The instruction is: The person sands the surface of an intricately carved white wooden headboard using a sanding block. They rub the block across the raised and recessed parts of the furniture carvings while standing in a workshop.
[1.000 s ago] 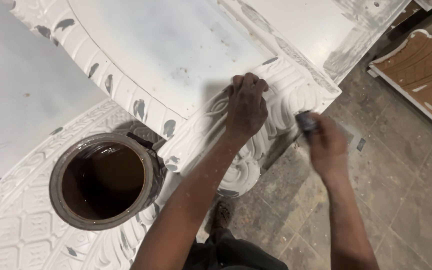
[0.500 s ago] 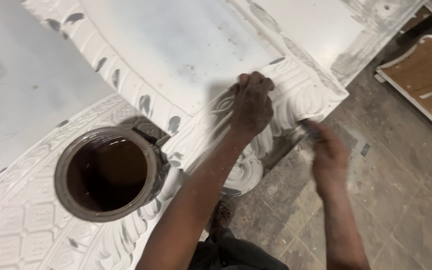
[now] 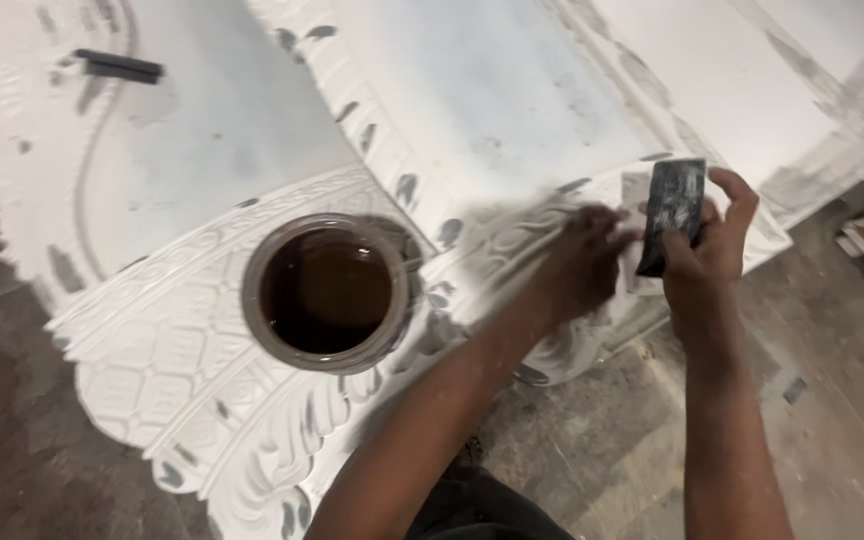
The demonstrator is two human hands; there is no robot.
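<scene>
The right hand (image 3: 704,250) has its grip closed on a flat dark scraper (image 3: 672,212), thumb on the near face and fingers curled over the far edge, so that the blade stands nearly upright with its upper end tilted a little away from the person. The scraper sits just above the outer corner of the carved white panel (image 3: 512,130), which serves here as the landmark: a large ornate piece with a smooth flat middle and a raised border of scrolls and leaf shapes, dabbed in places with grey spots. The left hand (image 3: 580,262) lies on that carved border at the same corner, just beside the right hand and touching the relief; its fingers are bent down onto the moulding, but motion blur hides whether the grip is pinching anything or only pressing, so I cannot tell. A smear of white filler (image 3: 636,240) shows between the two hands, against the lower end of the scraper. Toward the near left part of the panel, on its patterned border, stands a round open tin (image 3: 324,294) holding dark brown liquid, well apart from both hands. At the far left end of the panel lies a small dark stick-like tool (image 3: 119,66), well away from the tin. Off the panel's near edge is a dusty grey floor (image 3: 832,440).
</scene>
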